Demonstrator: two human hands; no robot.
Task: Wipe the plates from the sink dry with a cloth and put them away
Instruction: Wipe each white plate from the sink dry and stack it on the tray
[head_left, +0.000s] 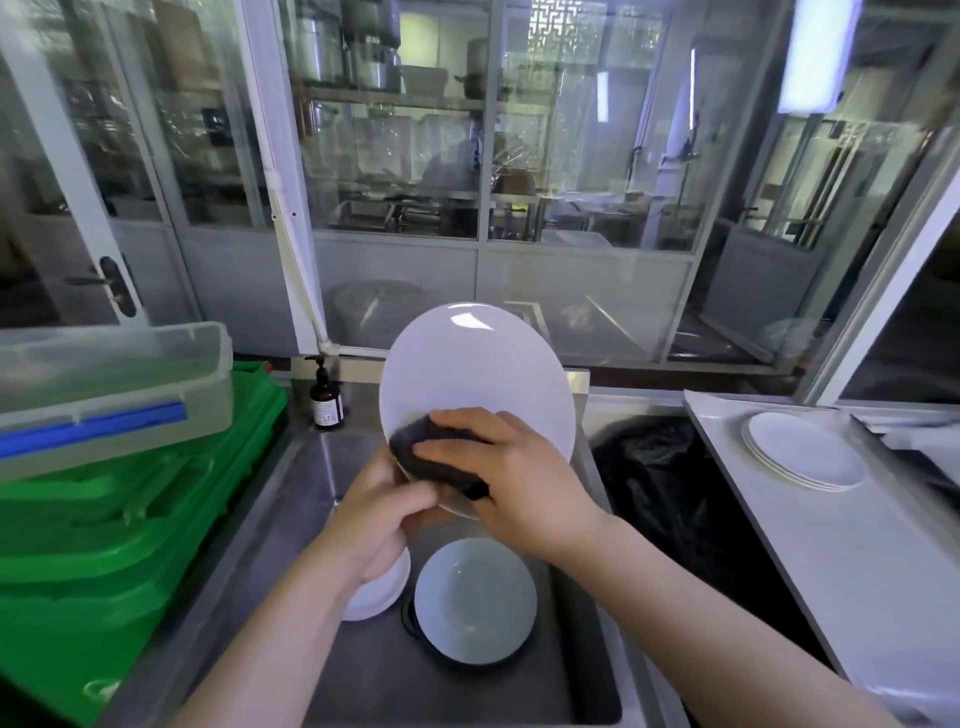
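Note:
A large white plate (470, 374) stands tilted up above the steel sink (291, 499). My left hand (382, 512) grips its lower edge from below. My right hand (506, 470) holds a dark cloth (415, 444) and presses it against the plate's lower face. Down in the sink lie a white bowl-shaped plate (475, 597) on a dark rim and a small stack of white plates (382, 590), partly hidden under my left wrist. A stack of white plates (802, 449) rests on the white counter (857, 561) at the right.
Green crates (119, 525) with a clear plastic box (109, 384) on top stand left of the sink. A brown pump bottle (326, 397) sits at the sink's back corner. A bin with a black bag (654, 478) lies between sink and counter. Glass partitions rise behind.

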